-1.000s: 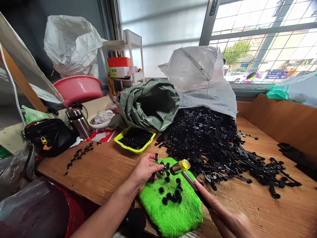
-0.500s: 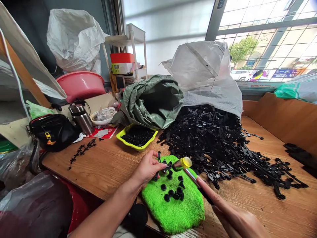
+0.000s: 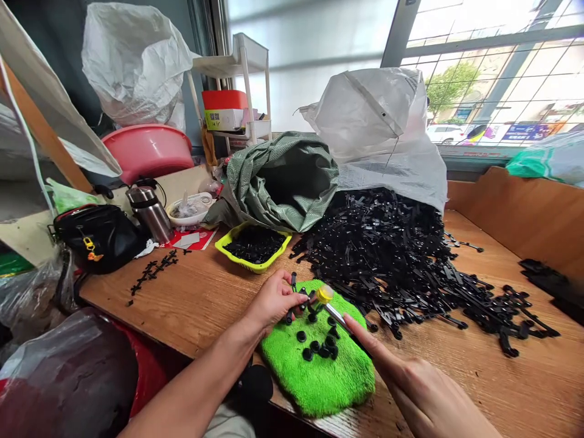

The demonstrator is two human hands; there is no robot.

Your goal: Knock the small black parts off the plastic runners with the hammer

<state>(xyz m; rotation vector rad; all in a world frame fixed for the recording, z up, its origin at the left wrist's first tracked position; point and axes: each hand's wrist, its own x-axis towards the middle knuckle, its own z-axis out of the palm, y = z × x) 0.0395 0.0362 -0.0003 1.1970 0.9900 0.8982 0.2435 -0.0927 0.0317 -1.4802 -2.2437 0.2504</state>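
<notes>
My left hand pinches a black plastic sprue piece against the far end of a bright green fuzzy cloth. My right hand grips a small mallet with a yellow face and metal head, index finger stretched along its handle. The mallet head rests right on the sprue beside my left fingertips. Several small black round caps lie loose on the cloth just below.
A big heap of black plastic sprues spills from a white sack to the right. A yellow tray of black parts and a green woven sack sit behind the cloth. At left are a black bag, a steel flask and a pink basin.
The mallet head has come down and leftward onto the sprue piece held by my left hand. My right hand has followed forward; the view has shifted slightly.
</notes>
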